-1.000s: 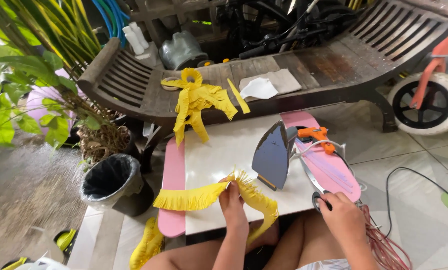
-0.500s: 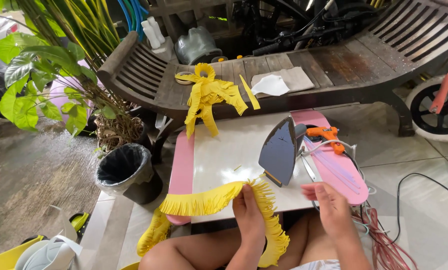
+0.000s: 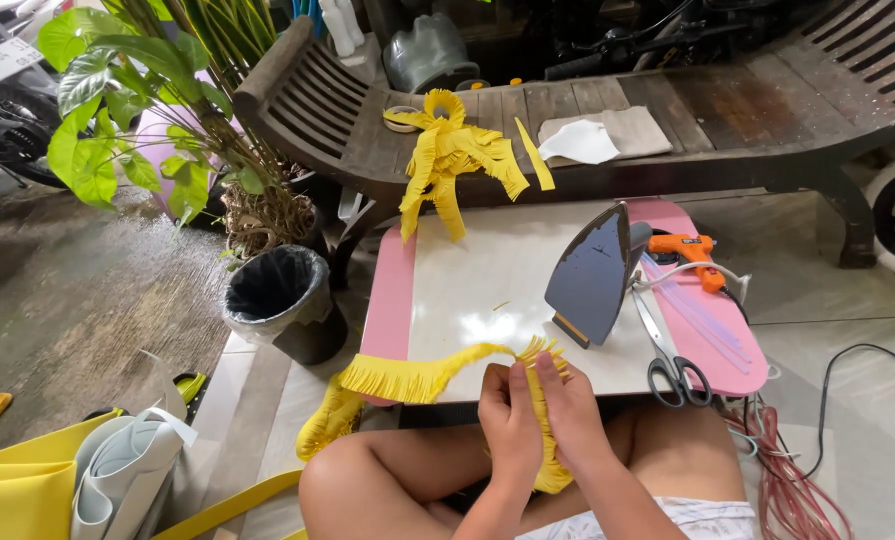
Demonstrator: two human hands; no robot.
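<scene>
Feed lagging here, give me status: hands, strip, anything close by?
Left hand and right hand both pinching yellow fringed strip at the board edge. Upright iron and scissors just right of the hands, not touching.

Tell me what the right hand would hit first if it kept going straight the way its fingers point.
Likely the iron standing upright on the board; the right hand, pinching the yellow fringe strip, points up-board roughly toward it, though depth is unclear.

A dark slatted wooden bench spans twelve o'clock; wet concrete floor lies at nine; daylight.
</scene>
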